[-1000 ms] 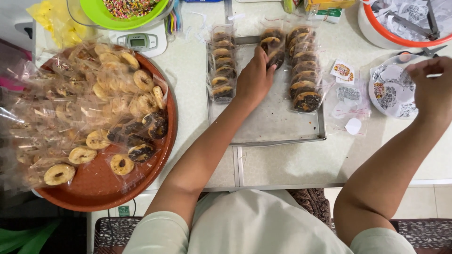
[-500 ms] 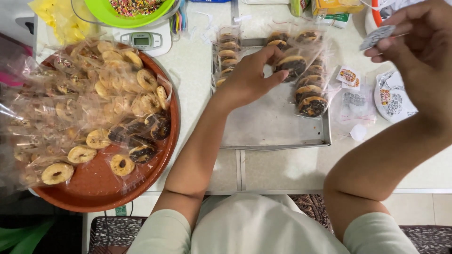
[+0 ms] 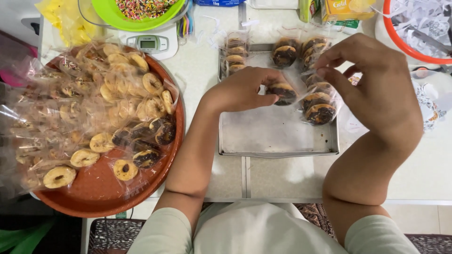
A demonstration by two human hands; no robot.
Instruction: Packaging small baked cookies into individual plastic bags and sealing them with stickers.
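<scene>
My left hand (image 3: 242, 89) grips one end of a clear bag holding a dark chocolate-topped cookie (image 3: 282, 92) just above the metal baking tray (image 3: 278, 134). My right hand (image 3: 376, 84) has its thumb and forefinger pinched on the bag's other end, over several bagged cookies at the tray's right side (image 3: 320, 113). I cannot see whether anything small lies between those fingertips. More bagged cookies lie at the tray's far left (image 3: 235, 52) and far middle (image 3: 285, 54).
A large brown round tray (image 3: 99, 193) on the left holds several bagged ring cookies. Behind it stand a digital scale (image 3: 150, 44) and a green bowl of sprinkles (image 3: 141, 9). An orange bowl of paper scraps (image 3: 400, 40) and a sticker sheet (image 3: 429, 110) sit at the right.
My right hand came down from the sticker sheet and the upper right to the bag. My left hand lifted one bagged cookie from the tray's far side toward the middle.
</scene>
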